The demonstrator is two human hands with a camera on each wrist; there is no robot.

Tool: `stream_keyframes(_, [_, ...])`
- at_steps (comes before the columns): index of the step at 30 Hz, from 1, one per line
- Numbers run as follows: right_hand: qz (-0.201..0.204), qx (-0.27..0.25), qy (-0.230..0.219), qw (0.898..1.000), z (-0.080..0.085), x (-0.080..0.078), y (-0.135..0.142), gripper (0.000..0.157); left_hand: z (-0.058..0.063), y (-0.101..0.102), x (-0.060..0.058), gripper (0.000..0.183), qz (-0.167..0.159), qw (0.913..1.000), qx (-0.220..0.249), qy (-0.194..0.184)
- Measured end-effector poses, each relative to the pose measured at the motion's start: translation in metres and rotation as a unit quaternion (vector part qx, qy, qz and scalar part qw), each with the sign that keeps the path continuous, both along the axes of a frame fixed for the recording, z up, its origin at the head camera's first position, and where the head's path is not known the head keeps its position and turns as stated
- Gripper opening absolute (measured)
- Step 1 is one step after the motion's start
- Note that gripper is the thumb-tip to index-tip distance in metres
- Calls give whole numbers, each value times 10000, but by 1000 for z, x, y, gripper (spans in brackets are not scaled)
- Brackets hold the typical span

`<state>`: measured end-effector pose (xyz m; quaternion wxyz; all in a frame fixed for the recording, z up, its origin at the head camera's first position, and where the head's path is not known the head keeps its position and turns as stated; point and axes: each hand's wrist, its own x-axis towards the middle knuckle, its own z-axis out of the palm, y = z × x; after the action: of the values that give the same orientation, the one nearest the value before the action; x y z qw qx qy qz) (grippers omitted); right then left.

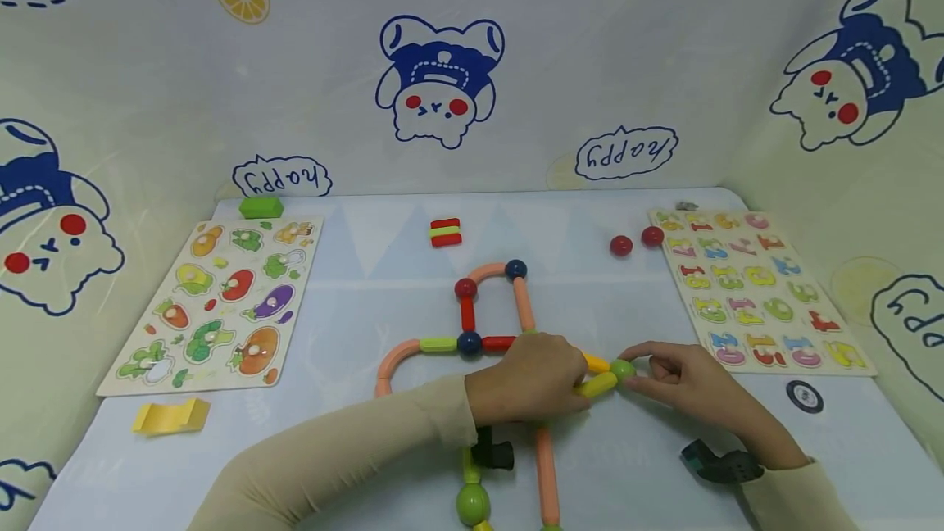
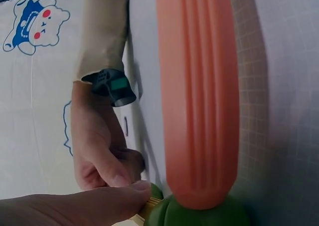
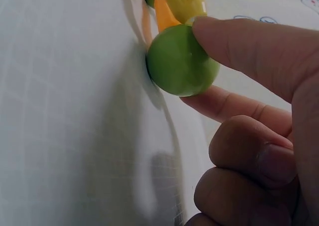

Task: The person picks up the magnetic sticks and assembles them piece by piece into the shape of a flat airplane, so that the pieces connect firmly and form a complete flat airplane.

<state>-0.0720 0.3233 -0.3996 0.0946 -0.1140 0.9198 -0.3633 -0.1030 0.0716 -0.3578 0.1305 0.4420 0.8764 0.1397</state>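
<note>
My right hand [image 1: 686, 388] pinches a green ball [image 3: 182, 61] between thumb and index finger, its other fingers curled in. A yellow stick [image 1: 596, 386] and an orange-yellow stick [image 1: 594, 362] meet at this ball. My left hand [image 1: 531, 375] reaches across the figure of magnetic sticks and balls and pinches the far end of the yellow stick; its thumb [image 2: 119, 198] shows along the stick. Under the left hand, part of the figure is hidden. A thick salmon stick [image 2: 199, 96] stands close to the left wrist camera, joined to a green ball [image 2: 199, 213].
A vegetable puzzle board [image 1: 214, 310] lies left, another puzzle board [image 1: 760, 293] right. Two red balls [image 1: 621, 246] sit near the right board. Red and green sticks [image 1: 446, 233] lie at the back; a yellow block [image 1: 171, 417] and a green block [image 1: 261, 207] flank the left board.
</note>
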Motion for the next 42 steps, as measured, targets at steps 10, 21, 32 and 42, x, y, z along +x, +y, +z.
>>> stream_keyframes(10, [59, -49, 90, 9999, 1, 1, -1, 27, 0, -1, 1, 20, 46, 9998, -55, -201])
stream_keyframes(21, [88, -75, 51, 9999, 3, 2, -2, 29, -4, -2, 1, 24, 47, 9996, -10, -291])
stream_keyframes(32, [40, 45, 65, 10000, -3, 0, -1, 29, 0, -23, -6, 23, 190, 9970, 637, -403])
stream_keyframes(42, [1, 63, 20, 10000, -2, 0, -1, 29, -8, -54, -22, 21, 593, 9933, 933, -345])
